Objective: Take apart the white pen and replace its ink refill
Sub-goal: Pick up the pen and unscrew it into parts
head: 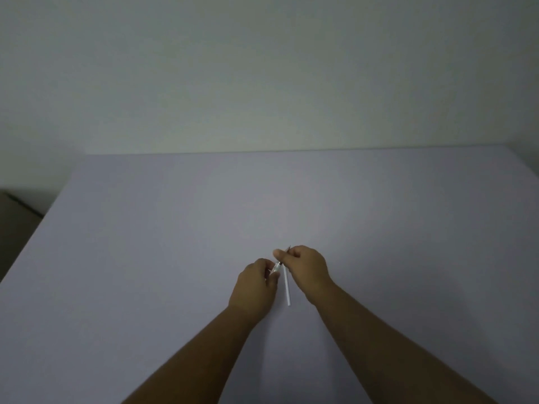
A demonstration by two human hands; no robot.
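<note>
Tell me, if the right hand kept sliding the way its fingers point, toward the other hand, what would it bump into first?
Probably the left hand. The right hand points left across a narrow gap, both pinching the white pen between them. Depth is hard to judge, so they might pass.

The table [175, 228] wears a smooth, matt, pale lavender-grey covering with no sheen or grain; whether it is cloth, paper or laminate I cannot tell. The wall [262, 68] behind it is flat, matt and off-white, evenly painted by the look of it. The white pen barrel [287, 288] looks like smooth plastic with a faint gloss along its length. The small piece [276, 269] pinched in the left hand [255, 284] seems to be clear, shiny plastic. The thin dark refill [287, 251] in the right hand [306, 268] is too small to judge.
</note>
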